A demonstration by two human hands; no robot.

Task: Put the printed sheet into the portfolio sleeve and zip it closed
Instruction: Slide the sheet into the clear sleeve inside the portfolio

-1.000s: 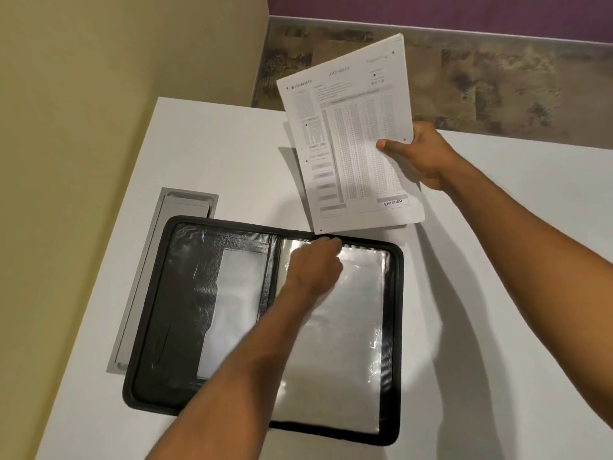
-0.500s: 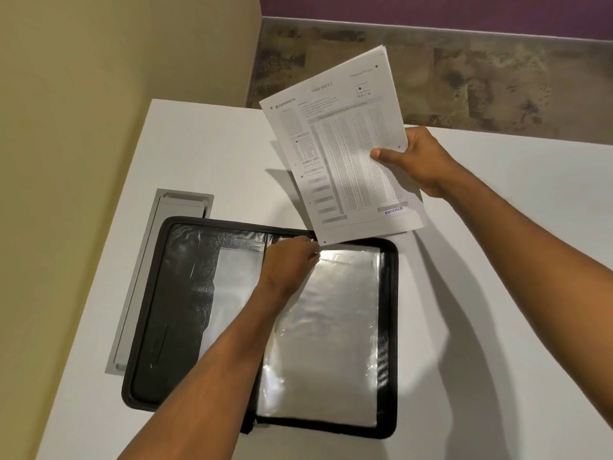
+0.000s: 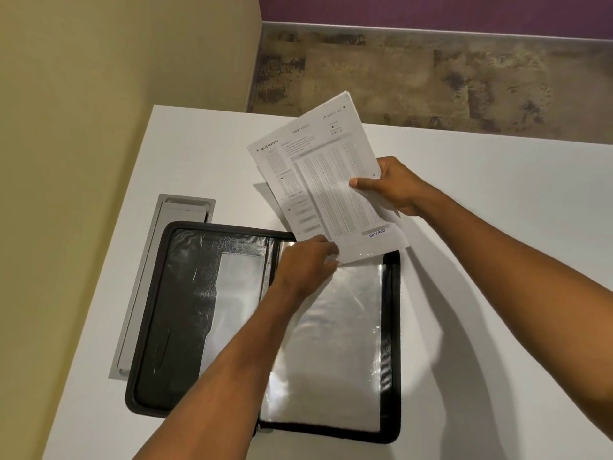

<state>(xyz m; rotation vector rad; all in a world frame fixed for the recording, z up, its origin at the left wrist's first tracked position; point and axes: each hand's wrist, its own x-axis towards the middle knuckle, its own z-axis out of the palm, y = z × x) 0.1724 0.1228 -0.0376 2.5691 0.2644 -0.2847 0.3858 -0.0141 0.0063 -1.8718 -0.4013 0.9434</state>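
Note:
A black zip portfolio (image 3: 393, 343) lies open on the white table (image 3: 497, 227). Its right half carries a clear plastic sleeve (image 3: 331, 343). My right hand (image 3: 394, 185) grips the printed sheet (image 3: 325, 180) by its right edge, tilted above the portfolio's far edge. The sheet's lower edge meets the top of the sleeve. My left hand (image 3: 305, 263) pinches the sleeve's top edge, right at the sheet's lower left corner. Whether the sheet's edge is inside the sleeve I cannot tell.
A grey cable hatch (image 3: 159, 260) is set into the table to the left of the portfolio, partly under it. A beige wall (image 3: 83, 127) runs along the table's left side. Beyond the far table edge lies a mottled floor (image 3: 431, 78).
My right hand has brought the sheet down and toward me, until its lower edge reaches the sleeve's top. My left hand has stayed at the sleeve's top edge.

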